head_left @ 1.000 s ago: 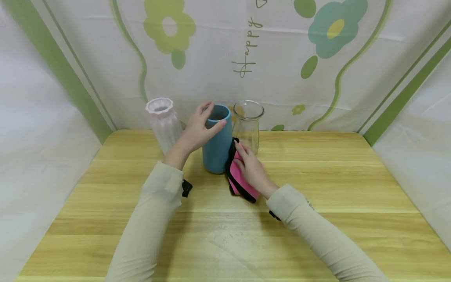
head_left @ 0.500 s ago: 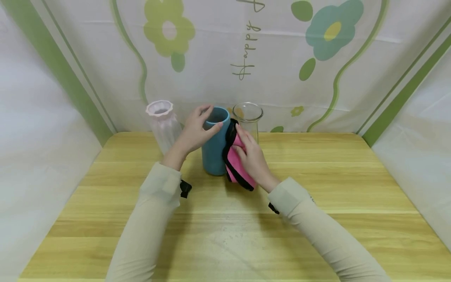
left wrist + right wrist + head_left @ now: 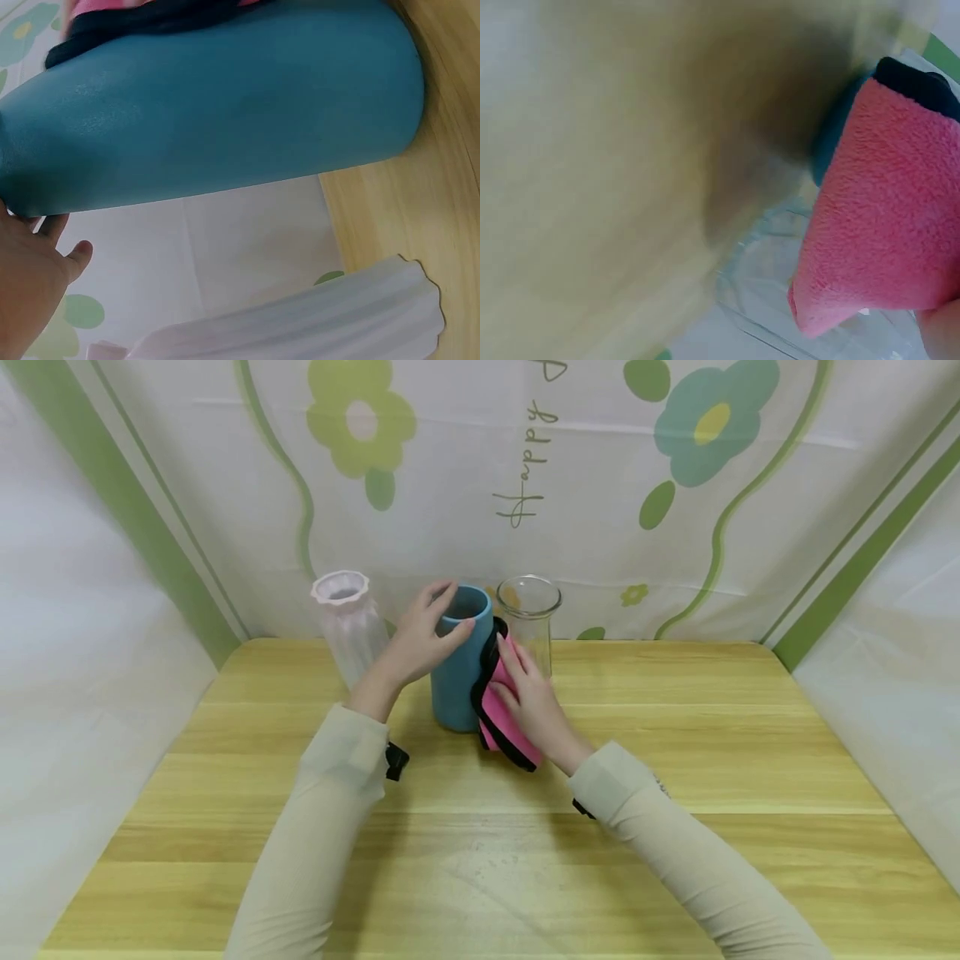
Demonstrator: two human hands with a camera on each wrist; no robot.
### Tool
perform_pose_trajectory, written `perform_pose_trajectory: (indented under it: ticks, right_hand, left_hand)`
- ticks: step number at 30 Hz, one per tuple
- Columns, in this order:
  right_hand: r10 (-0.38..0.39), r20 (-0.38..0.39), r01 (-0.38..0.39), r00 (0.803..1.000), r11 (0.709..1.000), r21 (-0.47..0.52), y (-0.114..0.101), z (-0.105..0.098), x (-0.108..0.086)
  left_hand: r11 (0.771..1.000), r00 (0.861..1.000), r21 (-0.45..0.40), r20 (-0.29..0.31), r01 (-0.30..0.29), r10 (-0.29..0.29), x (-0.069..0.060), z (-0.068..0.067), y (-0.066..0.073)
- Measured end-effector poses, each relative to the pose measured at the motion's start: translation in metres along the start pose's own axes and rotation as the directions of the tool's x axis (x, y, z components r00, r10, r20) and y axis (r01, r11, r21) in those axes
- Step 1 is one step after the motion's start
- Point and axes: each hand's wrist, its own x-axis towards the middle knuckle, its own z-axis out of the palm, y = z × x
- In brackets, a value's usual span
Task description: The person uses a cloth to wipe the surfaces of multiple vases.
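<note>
A blue vase (image 3: pixel 453 685) stands upright on the wooden table. My left hand (image 3: pixel 416 639) grips it near the rim, thumb at the front and fingers at the far left side; in the left wrist view the hand (image 3: pixel 34 277) is at the vase's (image 3: pixel 225 112) top end. My right hand (image 3: pixel 536 706) holds a pink cloth (image 3: pixel 504 714) with black edging against the vase's right side. In the right wrist view the cloth (image 3: pixel 892 202) covers much of the vase (image 3: pixel 832 139), and only a little of the hand (image 3: pixel 941 330) shows.
A pale pink fluted vase (image 3: pixel 351 635) stands left of the blue one, behind my left wrist. A clear glass vase (image 3: pixel 534 639) stands at the right, partly behind the cloth and right hand. A patterned curtain (image 3: pixel 465 468) hangs behind the table (image 3: pixel 480 860).
My right hand moved the cloth up the blue vase's side, then slightly back down. The left hand has stayed at the rim, and the vases stand where they were.
</note>
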Motion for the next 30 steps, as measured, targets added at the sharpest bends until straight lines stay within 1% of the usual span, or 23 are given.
perform_pose_trajectory:
  ticks: [5,9,13,16,20,25,30]
  right_hand:
    - [-0.002,0.043,0.003,0.999,0.999,-0.04,0.01,0.007,-0.012]
    - [-0.004,0.038,0.006,0.999,0.999,-0.05,0.013,0.009,-0.016]
    - [-0.026,-0.01,0.026,1.0,0.999,-0.024,0.009,0.006,-0.012]
    - [-0.05,-0.057,0.049,0.997,0.999,-0.015,0.003,0.0,-0.005]
    - [-0.054,-0.098,0.053,0.994,0.999,-0.01,-0.005,-0.008,0.004]
    - [-0.07,-0.098,0.069,0.993,0.998,-0.009,-0.008,-0.012,0.01]
    - [-0.067,-0.062,0.067,0.996,0.998,-0.006,-0.004,-0.007,0.005]
  left_hand:
    - [1.0,1.0,0.007,-0.006,0.007,-0.007,0.002,0.001,0.0]
    - [1.0,1.0,0.014,-0.021,-0.019,0.019,0.003,0.002,-0.001]
    - [0.998,0.998,0.038,-0.037,-0.046,0.048,0.002,0.002,-0.001]
    - [0.998,0.998,0.044,-0.041,-0.041,0.043,0.001,0.0,0.0]
    - [0.999,0.999,0.044,-0.03,-0.029,0.031,0.0,-0.002,0.001]
    - [0.999,1.0,0.038,-0.01,-0.025,0.025,-0.001,-0.003,0.001]
    - [0.999,1.0,0.02,0.004,-0.03,0.03,-0.001,-0.002,0.001]
